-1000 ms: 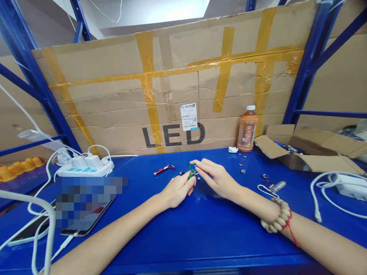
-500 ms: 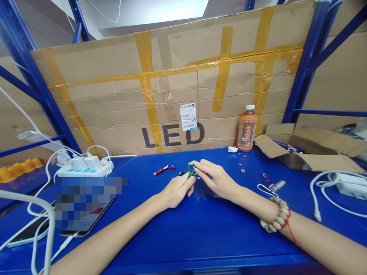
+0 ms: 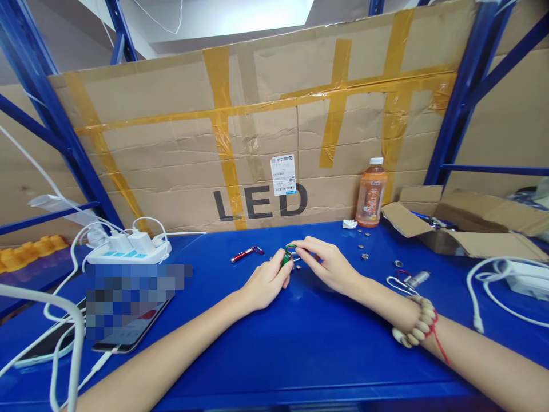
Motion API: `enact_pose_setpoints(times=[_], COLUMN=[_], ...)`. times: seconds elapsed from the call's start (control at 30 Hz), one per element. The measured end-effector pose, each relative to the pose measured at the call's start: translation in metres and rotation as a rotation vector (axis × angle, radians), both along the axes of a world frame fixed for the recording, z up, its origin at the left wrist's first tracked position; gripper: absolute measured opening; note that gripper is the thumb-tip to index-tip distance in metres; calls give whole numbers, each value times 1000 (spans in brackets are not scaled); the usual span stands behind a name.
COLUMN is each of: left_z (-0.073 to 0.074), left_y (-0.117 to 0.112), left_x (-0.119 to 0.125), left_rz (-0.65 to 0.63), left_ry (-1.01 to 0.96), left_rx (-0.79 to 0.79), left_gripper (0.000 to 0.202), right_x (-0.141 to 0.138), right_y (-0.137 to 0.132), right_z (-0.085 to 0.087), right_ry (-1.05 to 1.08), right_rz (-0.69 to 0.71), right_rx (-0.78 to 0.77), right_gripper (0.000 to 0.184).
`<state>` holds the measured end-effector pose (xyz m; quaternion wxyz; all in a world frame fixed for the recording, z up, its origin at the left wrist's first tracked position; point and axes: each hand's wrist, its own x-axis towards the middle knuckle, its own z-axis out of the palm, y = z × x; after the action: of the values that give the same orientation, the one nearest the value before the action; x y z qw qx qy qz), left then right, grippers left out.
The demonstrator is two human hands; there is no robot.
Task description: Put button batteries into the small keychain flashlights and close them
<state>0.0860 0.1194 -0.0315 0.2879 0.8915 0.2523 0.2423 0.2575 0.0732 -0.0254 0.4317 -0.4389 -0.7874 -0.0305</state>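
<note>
My left hand (image 3: 265, 285) is closed around a small green keychain flashlight (image 3: 286, 258), whose body is mostly covered by my fingers. At its top end, the fingertips of my right hand (image 3: 328, 264) pinch the green carabiner clip (image 3: 291, 246). A few small metal pieces lie partly hidden just behind my fingers. Left of the hands rests a red keychain flashlight (image 3: 242, 255) with its own red clip. To the right are several small button-shaped metal parts (image 3: 361, 247), a metal ring (image 3: 398, 264) and a silver flashlight (image 3: 417, 279) with a carabiner.
A bottle of orange drink (image 3: 370, 195) and a crumpled white tissue (image 3: 349, 224) stand against the cardboard wall. An open cardboard box (image 3: 476, 243) sits at the right, near a white cable. On the left are a power strip (image 3: 124, 257), cords and a charging phone (image 3: 120, 345).
The green clip has tilted from standing upright to nearly flat in my right fingers. Both hands stay together in about the same spot; the view has shifted slightly.
</note>
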Motion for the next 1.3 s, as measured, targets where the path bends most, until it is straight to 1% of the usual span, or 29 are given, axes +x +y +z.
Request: enact_pose_setpoints(times=[0.1, 0.2, 0.33, 0.5, 0.6, 0.7, 0.83, 0.93, 1.0, 1.07, 1.13, 1.23, 1.3], left_z=[0, 0, -2, -6, -6, -6, -6, -7, -7, -6, -7, -11, -13], left_y=[0, 0, 3, 7, 7, 8, 11, 14, 15, 15, 17, 19, 20], left_x=[0, 0, 0, 1, 1, 0, 1, 0, 0, -1, -1, -2, -3], left_rz=[49, 81, 83, 102, 140, 211, 285, 292, 284, 289, 292, 272, 283], left_ry=[-43, -82, -75, -72, -97, -161, -304, -344, -321, -284, -260, -237, -190], left_rx=[35, 65, 85, 168, 182, 134, 11, -74, -82, -33, 49, 171, 237], left_gripper=[16, 15, 17, 24, 27, 25, 12, 8, 10, 16, 25, 39, 46], right_x=[1, 2, 3, 4, 4, 5, 5, 5, 5, 5, 4, 4, 4], right_y=[1, 3, 3, 3, 5, 6, 4, 3, 2, 1, 1, 0, 0], right_z=[0, -1, -2, -2, -3, -6, -9, -9, -8, -7, -6, -6, -6], right_ry=[37, 57, 64, 63, 30, -36, -115, -138, -153, -169, -178, -177, -176], right_rz=[-28, -43, -73, -108, -114, -94, -27, -14, -25, -38, -38, -18, -9], right_rx=[-28, -50, -84, -97, -126, -208, -276, -283, -292, -301, -304, -296, -292], right_gripper=[25, 24, 24, 25, 26, 30, 37, 38, 35, 32, 30, 29, 28])
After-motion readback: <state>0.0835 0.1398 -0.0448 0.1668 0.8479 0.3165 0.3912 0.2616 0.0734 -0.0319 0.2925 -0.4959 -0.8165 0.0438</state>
